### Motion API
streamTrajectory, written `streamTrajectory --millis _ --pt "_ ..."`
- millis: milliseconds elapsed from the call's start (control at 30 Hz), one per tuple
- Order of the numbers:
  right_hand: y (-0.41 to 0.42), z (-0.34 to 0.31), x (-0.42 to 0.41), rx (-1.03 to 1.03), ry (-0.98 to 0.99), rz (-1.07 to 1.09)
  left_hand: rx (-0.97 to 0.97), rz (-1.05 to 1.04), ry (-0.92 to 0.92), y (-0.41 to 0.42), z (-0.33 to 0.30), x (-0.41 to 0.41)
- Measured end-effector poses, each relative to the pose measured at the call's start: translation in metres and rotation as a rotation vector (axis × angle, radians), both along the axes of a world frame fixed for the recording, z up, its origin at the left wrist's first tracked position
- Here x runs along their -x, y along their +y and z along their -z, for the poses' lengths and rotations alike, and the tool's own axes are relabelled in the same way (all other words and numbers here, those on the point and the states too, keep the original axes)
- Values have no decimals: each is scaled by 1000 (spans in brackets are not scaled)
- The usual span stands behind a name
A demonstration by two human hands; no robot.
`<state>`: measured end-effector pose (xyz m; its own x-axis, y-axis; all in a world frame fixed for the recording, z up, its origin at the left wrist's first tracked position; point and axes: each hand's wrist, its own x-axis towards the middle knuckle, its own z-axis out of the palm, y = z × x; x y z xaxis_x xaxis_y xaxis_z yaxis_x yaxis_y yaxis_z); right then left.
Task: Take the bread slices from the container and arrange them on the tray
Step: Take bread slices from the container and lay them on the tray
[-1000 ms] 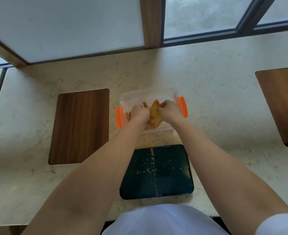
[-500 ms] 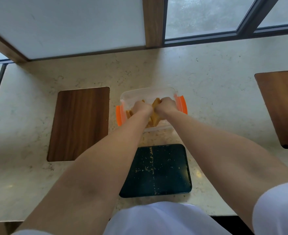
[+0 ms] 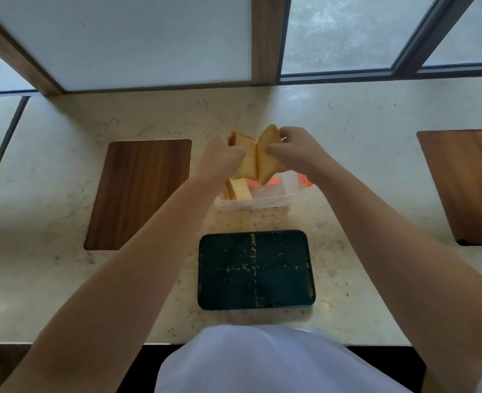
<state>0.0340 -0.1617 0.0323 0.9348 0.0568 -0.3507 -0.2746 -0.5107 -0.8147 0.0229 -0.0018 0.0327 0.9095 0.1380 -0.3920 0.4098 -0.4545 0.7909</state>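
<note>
Got a bread slice (image 3: 245, 161) pinched in my left hand (image 3: 220, 160) and another slice (image 3: 268, 158) in my right hand (image 3: 296, 148), lifted above the container (image 3: 276, 198) so both clear its rim before dropping to the tray (image 3: 290, 279) on the worktop (image 3: 376, 165).

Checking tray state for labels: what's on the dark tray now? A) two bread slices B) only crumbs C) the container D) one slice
B: the dark tray holds only scattered crumbs, while both hands hold bread slices above the container.
</note>
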Motion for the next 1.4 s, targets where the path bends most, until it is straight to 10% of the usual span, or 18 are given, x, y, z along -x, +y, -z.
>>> streamTrajectory --millis 333,633,1033,1400 --pt "10 31 129 -295 223 -54 155 53 174 46 17 137" --pt "46 114 194 -143 475 -7 152 -265 448 77 91 222" --pt "81 148 160 -785 800 682 232 -562 343 137 97 221" --pt "107 156 152 -380 728 513 332 -592 316 153 105 208"
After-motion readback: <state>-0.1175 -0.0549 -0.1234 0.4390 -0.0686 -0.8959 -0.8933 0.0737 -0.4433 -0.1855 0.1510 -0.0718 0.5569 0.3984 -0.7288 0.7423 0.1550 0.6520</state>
